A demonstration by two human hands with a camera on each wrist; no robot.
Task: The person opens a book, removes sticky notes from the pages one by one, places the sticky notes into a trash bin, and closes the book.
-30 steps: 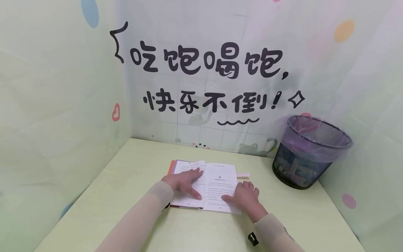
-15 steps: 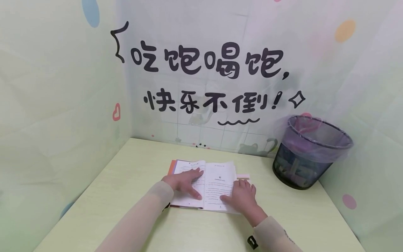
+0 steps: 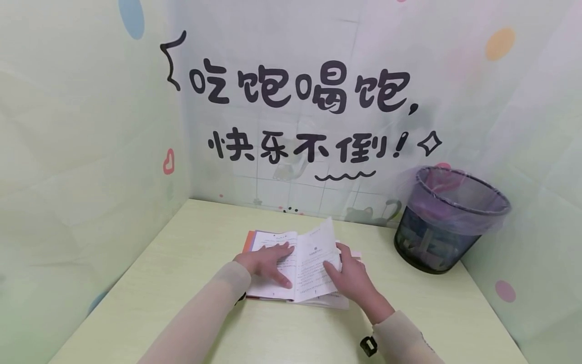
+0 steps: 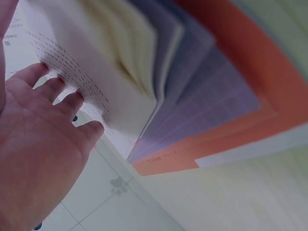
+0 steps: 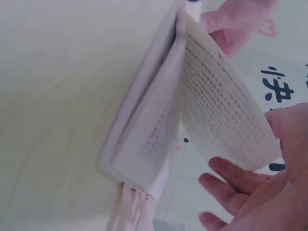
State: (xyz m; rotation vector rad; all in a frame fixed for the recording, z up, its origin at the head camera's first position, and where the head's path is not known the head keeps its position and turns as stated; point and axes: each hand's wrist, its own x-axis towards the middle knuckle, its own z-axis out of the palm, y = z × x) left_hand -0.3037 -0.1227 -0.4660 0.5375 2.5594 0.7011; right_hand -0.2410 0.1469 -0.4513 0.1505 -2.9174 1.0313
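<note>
An open book with an orange cover lies in the middle of the pale green table. My left hand rests flat on the left page with straight fingers; in the left wrist view the left hand touches the printed leaf. My right hand pinches the right-hand page between thumb and fingers and holds it raised and curved off the block. The right wrist view shows that page lifted clear of the book, with the right hand at its edge.
A dark mesh waste bin with a lilac liner stands at the table's back right corner. Printed walls close the table on the left, back and right. Pink ribbon markers hang out of the book's right edge.
The right hand, which lay on the right page, has caught its edge and lifted it up towards the left. The left hand has stayed in place.
</note>
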